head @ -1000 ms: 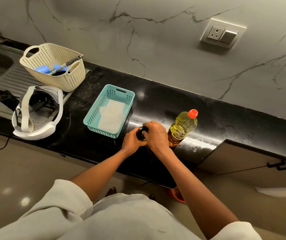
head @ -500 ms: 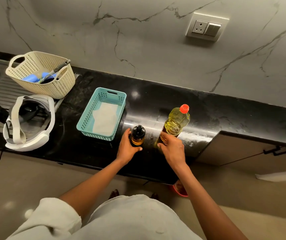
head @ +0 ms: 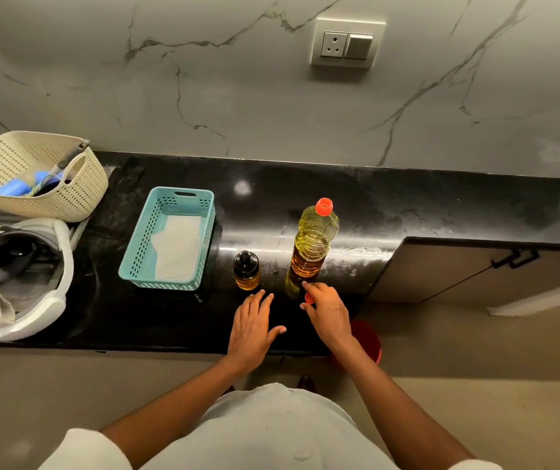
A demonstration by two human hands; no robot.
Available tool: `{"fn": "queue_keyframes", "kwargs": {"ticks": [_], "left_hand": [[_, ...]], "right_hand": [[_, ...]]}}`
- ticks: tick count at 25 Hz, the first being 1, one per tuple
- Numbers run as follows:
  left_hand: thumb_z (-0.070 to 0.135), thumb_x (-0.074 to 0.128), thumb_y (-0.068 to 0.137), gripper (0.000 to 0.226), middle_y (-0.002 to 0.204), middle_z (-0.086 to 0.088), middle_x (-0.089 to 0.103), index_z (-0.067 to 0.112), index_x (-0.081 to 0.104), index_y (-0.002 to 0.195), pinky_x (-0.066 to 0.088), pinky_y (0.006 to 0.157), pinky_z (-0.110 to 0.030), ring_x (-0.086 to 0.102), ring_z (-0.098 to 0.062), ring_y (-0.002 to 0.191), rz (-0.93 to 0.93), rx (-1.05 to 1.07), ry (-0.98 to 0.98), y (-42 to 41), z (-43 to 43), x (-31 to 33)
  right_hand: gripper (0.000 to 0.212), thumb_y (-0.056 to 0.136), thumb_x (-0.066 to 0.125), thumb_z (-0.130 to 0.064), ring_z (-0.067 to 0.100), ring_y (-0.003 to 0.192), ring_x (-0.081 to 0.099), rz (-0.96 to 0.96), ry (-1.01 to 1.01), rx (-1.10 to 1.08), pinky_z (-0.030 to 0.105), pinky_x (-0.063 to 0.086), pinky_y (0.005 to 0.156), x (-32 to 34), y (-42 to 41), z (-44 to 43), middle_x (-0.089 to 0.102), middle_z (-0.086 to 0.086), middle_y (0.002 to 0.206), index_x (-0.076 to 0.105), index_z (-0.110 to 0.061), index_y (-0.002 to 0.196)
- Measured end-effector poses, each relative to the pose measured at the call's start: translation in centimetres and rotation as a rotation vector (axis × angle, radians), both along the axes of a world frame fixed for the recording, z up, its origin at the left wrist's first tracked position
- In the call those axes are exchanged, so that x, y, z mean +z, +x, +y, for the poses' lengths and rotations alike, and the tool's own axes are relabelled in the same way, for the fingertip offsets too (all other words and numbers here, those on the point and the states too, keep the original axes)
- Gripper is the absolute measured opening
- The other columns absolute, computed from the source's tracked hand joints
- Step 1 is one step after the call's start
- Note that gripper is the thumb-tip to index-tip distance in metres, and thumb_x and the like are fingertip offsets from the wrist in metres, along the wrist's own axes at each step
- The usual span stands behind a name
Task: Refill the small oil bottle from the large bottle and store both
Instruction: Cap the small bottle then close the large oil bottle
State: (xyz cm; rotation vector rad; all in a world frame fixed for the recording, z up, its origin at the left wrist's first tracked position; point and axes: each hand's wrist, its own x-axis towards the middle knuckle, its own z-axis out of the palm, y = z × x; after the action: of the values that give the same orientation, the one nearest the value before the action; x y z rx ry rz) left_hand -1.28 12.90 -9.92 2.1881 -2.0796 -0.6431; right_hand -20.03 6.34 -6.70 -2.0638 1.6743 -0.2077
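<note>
Loosely spread, left hand (head: 251,330) near small oil bottle (head: 246,270); right hand (head: 329,317), large bottle (head: 315,239).

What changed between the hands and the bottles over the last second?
The left hand let go of the small bottle and the right hand loosed its grip on the large bottle; both drew back toward the person. Both bottles stayed upright and capped beside the blue basket.

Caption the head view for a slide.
The left hand and right hand, both open, near the capped small oil bottle and large bottle on a black counter beside a teal basket.
</note>
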Motion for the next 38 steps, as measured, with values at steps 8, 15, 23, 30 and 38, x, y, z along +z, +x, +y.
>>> {"fn": "queue_keyframes", "kwargs": {"ticks": [8, 15, 23, 30, 38], "left_hand": [[0.064, 0.052, 0.102, 0.083, 0.177, -0.003, 0.017, 0.024, 0.023, 0.168, 0.020, 0.133, -0.041, 0.015, -0.026, 0.165, -0.053, -0.019, 0.010, -0.3, -0.8, 0.4], [0.055, 0.072, 0.094, 0.087, 0.168, -0.006, 0.031, 0.019, 0.032, 0.162, 0.033, 0.127, -0.042, 0.030, -0.028, 0.157, 0.046, 0.055, 0.022, -1.1, -2.2, 1.0], [0.055, 0.091, 0.074, 0.123, 0.168, -0.004, 0.024, 0.022, 0.015, 0.165, 0.032, 0.122, -0.038, 0.025, -0.022, 0.156, 0.750, 0.257, -0.267, -5.3, -11.4, 10.9], [0.051, 0.097, 0.068, 0.100, 0.149, -0.004, 0.059, 0.026, 0.047, 0.151, 0.051, 0.116, -0.048, 0.056, -0.024, 0.139, 0.762, 0.095, -0.233, -5.0, -17.4, 14.4], [0.040, 0.092, 0.079, 0.036, 0.108, 0.000, 0.073, 0.043, 0.061, 0.098, 0.065, 0.087, -0.047, 0.074, -0.020, 0.097, 0.763, 0.121, -0.306, -5.7, -16.2, 14.9]], "right_hand": [[0.034, 0.107, 0.059, -0.022, 0.020, 0.117, 0.058, -0.034, -0.056, -0.002, 0.034, 0.055, 0.096, -0.7, 0.1, -0.1, 0.062, 0.002, 0.128, 0.068, -0.016, 0.139], [0.024, 0.098, 0.076, -0.020, 0.022, 0.093, 0.074, -1.137, 0.328, -0.809, 0.034, 0.065, 0.086, 1.2, -0.8, -1.2, 0.075, 0.015, 0.099, 0.075, 0.002, 0.109], [0.025, 0.086, 0.089, -0.022, 0.019, 0.096, 0.078, -1.215, -0.126, -0.591, 0.026, 0.063, 0.082, 12.0, -2.7, -5.9, 0.080, 0.007, 0.099, 0.071, -0.011, 0.101], [0.033, 0.090, 0.085, -0.022, 0.014, 0.098, 0.076, -0.690, -0.427, -0.133, 0.026, 0.063, 0.087, 18.4, -2.1, -9.6, 0.078, 0.004, 0.106, 0.072, -0.006, 0.116], [0.035, 0.096, 0.075, -0.007, 0.027, 0.112, 0.073, -0.189, -0.392, 0.197, 0.039, 0.062, 0.099, 19.8, -0.3, -11.9, 0.072, 0.012, 0.125, 0.075, -0.007, 0.131]]}}
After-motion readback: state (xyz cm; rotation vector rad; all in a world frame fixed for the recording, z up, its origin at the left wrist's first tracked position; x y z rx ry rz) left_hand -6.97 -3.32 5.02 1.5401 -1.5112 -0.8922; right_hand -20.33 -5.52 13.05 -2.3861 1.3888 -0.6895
